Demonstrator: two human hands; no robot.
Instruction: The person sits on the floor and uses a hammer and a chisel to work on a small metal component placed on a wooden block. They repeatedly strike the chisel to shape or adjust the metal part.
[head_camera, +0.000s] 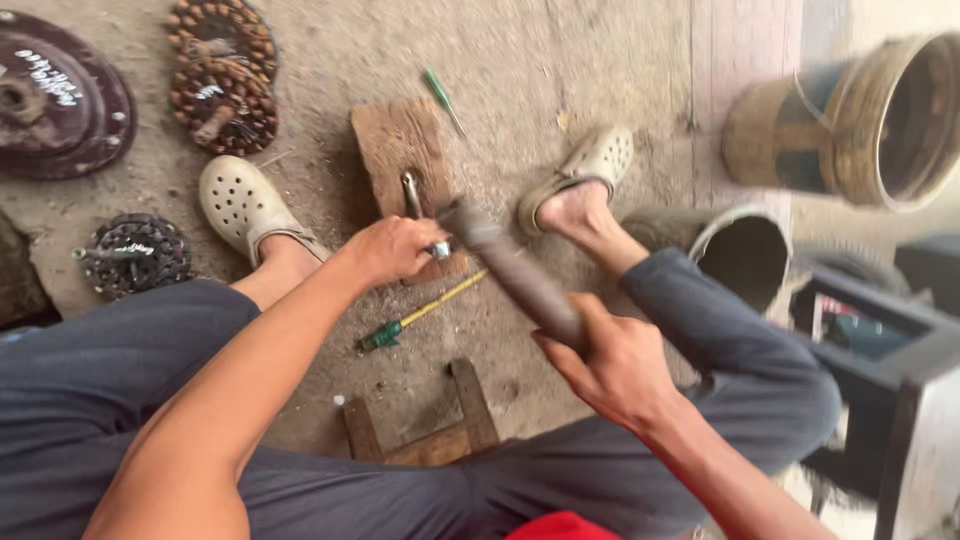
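Fingers of the right hand (620, 365) wrap the heavy-looking, stiff dark hammer handle (525, 280); left hand (395, 248) pinches a small silver metal piece (440, 250) on the worn wooden block (400, 150)

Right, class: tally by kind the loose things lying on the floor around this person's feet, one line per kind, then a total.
Copper-wound motor coils: 3
Round dark metal covers: 1
Screwdrivers: 2
Wooden blocks: 1
Buckets: 2
Total: 9

Dusty concrete floor (560, 60) under wooden block (398, 150), screwdrivers (420, 312).
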